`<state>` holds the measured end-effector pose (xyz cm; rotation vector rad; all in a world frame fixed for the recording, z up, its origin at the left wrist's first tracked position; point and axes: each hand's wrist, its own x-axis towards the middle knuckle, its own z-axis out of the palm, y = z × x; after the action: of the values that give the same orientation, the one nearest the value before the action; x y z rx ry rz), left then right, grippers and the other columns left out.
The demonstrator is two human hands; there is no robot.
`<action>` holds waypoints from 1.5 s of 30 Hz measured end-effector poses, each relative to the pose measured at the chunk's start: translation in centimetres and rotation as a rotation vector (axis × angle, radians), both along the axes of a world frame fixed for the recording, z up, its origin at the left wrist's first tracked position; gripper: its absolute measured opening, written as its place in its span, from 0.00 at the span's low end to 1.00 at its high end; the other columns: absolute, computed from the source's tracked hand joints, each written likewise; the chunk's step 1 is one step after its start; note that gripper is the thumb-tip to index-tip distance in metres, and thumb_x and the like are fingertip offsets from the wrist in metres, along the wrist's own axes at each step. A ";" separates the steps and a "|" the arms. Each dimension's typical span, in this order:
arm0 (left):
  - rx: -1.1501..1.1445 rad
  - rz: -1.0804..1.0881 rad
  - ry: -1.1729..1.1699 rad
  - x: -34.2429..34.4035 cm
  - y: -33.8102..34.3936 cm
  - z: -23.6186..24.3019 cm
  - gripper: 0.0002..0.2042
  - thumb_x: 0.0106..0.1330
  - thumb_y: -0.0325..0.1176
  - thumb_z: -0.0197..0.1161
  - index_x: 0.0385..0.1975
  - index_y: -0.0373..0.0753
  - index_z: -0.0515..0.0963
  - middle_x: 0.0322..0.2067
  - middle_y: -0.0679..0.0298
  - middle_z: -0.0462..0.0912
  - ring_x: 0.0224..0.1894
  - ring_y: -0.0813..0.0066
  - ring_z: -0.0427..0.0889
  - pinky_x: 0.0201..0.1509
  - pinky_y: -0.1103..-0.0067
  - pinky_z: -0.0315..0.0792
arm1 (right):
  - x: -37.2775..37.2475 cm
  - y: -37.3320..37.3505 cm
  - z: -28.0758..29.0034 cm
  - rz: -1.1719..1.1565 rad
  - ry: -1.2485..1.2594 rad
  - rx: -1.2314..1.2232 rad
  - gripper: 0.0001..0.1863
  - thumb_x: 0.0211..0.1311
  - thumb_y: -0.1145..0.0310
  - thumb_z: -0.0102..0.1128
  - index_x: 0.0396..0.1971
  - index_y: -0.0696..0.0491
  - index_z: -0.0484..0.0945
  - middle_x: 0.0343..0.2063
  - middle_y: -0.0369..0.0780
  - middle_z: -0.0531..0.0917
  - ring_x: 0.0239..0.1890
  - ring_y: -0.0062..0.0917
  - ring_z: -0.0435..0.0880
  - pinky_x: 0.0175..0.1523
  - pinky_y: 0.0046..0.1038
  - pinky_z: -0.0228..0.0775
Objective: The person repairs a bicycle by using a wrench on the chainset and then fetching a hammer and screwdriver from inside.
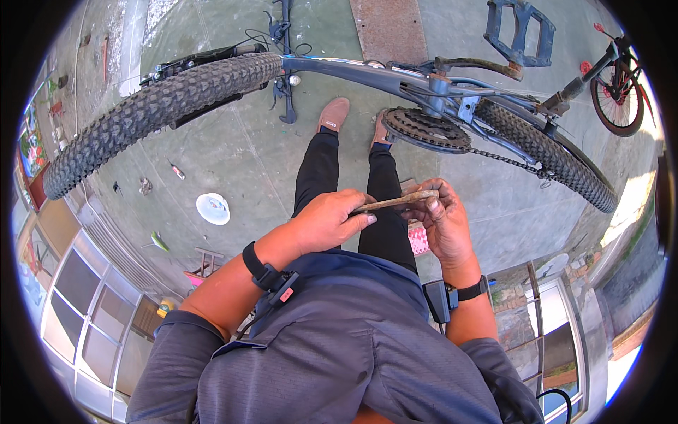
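Note:
My left hand [321,222] and my right hand [446,225] hold a long, slim, rusty-brown bar-like tool [395,202] between them, in front of my waist. The left fingers close around its narrower end. At the other end, the right thumb and fingers pinch a broader, rounded tip. I cannot make out what kind of tool it is. Just beyond my hands, a mountain bike [339,67] appears to stand upside down. Its toothed chainring [427,133] and chain [505,160] face me, and neither hand touches them.
The bike's knobby front wheel [166,106] reaches left; its rear wheel [558,155] reaches right. A pedal [520,35] sticks up beyond the frame. A white bowl [213,209] lies on the floor at left. Another bicycle [616,92] stands far right. A brown board [390,32] lies ahead.

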<state>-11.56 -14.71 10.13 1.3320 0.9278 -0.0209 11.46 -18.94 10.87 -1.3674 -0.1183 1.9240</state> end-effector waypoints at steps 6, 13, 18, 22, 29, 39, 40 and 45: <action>-0.027 -0.020 0.055 0.0 0.1 0.1 0.13 0.64 0.37 0.60 0.42 0.34 0.76 0.29 0.53 0.79 0.32 0.57 0.80 0.36 0.71 0.72 | 0.1 -0.6 -0.5 -0.056 0.019 -0.034 0.17 0.65 0.58 0.58 0.43 0.54 0.69 0.42 0.42 0.79 0.44 0.32 0.82 0.44 0.33 0.77; -0.073 -0.028 0.079 0.0 0.2 0.2 0.14 0.63 0.38 0.60 0.41 0.34 0.75 0.26 0.53 0.79 0.29 0.57 0.80 0.34 0.70 0.72 | 0.1 -1.1 -1.1 -0.077 -0.015 -0.070 0.16 0.65 0.58 0.58 0.44 0.54 0.71 0.44 0.41 0.79 0.44 0.30 0.81 0.44 0.35 0.78; -0.064 -0.032 0.091 0.1 0.3 0.1 0.14 0.63 0.39 0.61 0.41 0.34 0.75 0.26 0.52 0.79 0.29 0.57 0.80 0.33 0.71 0.72 | 0.1 -1.1 -1.3 -0.085 -0.020 -0.072 0.15 0.65 0.59 0.58 0.44 0.53 0.71 0.44 0.42 0.80 0.44 0.30 0.81 0.43 0.35 0.78; -0.074 -0.033 0.109 0.2 0.4 0.2 0.15 0.62 0.39 0.62 0.41 0.34 0.75 0.25 0.52 0.78 0.28 0.57 0.80 0.32 0.71 0.71 | 0.2 -1.0 -1.4 -0.080 -0.009 -0.078 0.15 0.65 0.59 0.58 0.44 0.53 0.71 0.44 0.42 0.80 0.44 0.31 0.81 0.44 0.34 0.78; -0.064 -0.035 0.121 0.5 0.4 0.0 0.14 0.61 0.39 0.63 0.37 0.34 0.75 0.23 0.52 0.77 0.26 0.57 0.78 0.30 0.71 0.70 | 0.6 -1.3 -1.7 -0.068 -0.020 -0.070 0.19 0.64 0.57 0.59 0.47 0.54 0.71 0.44 0.42 0.79 0.45 0.30 0.81 0.45 0.34 0.78; -0.256 0.219 0.170 0.9 -0.8 -0.6 0.12 0.61 0.38 0.66 0.30 0.36 0.73 0.18 0.70 0.71 0.23 0.86 0.68 0.26 0.81 0.66 | 3.8 -0.9 -2.5 0.144 -0.138 0.004 0.36 0.53 0.51 0.69 0.54 0.60 0.68 0.46 0.43 0.77 0.46 0.33 0.82 0.47 0.28 0.76; -0.259 0.245 0.169 0.9 -0.9 -0.7 0.12 0.61 0.38 0.66 0.30 0.36 0.73 0.18 0.70 0.71 0.23 0.85 0.68 0.26 0.81 0.66 | 4.1 -0.9 -2.5 0.180 -0.151 0.009 0.37 0.52 0.50 0.69 0.54 0.60 0.68 0.47 0.44 0.77 0.46 0.33 0.82 0.47 0.27 0.76; -0.214 0.238 0.151 2.5 -2.1 -0.1 0.12 0.61 0.38 0.66 0.29 0.36 0.74 0.18 0.69 0.71 0.23 0.84 0.68 0.26 0.80 0.66 | 4.6 -0.4 -1.4 0.299 -0.126 0.055 0.42 0.47 0.48 0.73 0.57 0.60 0.68 0.49 0.44 0.76 0.50 0.34 0.80 0.48 0.28 0.76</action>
<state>-9.10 -16.85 10.06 1.0266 1.1739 -0.0368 16.02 -19.32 9.46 -1.5003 -0.4563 2.0566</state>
